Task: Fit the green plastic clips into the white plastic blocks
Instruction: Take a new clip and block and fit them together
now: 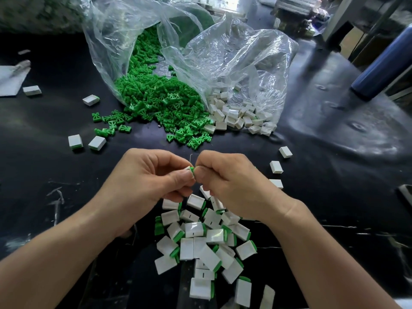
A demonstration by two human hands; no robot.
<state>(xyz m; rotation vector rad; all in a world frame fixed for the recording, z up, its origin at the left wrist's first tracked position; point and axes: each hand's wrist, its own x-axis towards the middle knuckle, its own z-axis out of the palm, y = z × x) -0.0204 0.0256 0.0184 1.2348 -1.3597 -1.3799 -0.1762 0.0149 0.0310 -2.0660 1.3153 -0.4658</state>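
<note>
Bench (323,175) centre: left hand (147,181) pinches white block (188,169) between thumb and fingertips; right hand (227,184) pinches green clip (193,171), touching the block's right end. Just below both hands, by front edge: fitted pile (200,241). Loose clips (160,101) and spare blocks (236,114) spill from bags (223,52) toward back edge.

The two bags (234,52) at upper centre were made of thin clear plastic, crinkled and glossy. The green clips (156,97) were seen as matt plastic, the white blocks (194,229) at lower centre as smooth plastic, faintly shiny. The black tabletop (334,134) was glossy, and scuffed at lower left.
</note>
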